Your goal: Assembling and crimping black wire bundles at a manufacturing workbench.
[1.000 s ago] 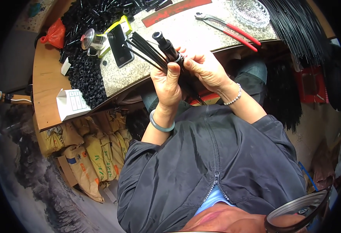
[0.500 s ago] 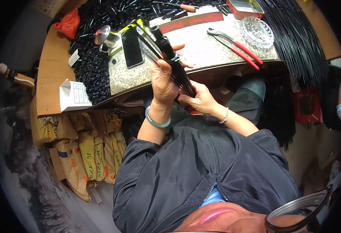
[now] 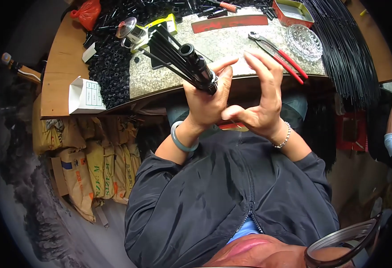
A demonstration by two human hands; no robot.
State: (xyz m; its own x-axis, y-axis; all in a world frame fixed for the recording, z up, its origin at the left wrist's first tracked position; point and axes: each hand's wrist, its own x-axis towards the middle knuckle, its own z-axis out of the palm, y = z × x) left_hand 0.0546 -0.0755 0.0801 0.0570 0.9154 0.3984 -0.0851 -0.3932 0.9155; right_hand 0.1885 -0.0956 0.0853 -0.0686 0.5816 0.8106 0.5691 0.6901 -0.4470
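Observation:
My left hand is wrapped round a bundle of thin black rods with a thicker black tube, which looks like a folded umbrella frame. The bundle tilts up to the left, its rod ends fanning out over the tabletop. The lower part is hidden by my hand. To the right, my right hand is open with its fingers curved and apart, holding nothing. Its thumb is close to the heel of my left hand; I cannot tell whether they touch. A black phone lies behind the rods, partly covered.
Red-handled pliers, a glass dish, a red tin and a red strip lie on the speckled board. Small black parts heap up at left by a white box; long black rods hang over the edge at right.
My right hand has come off the lower end of the bundle, moved right and opened. My left hand has shifted slightly right, still holding the bundle, which now leans more to the left.

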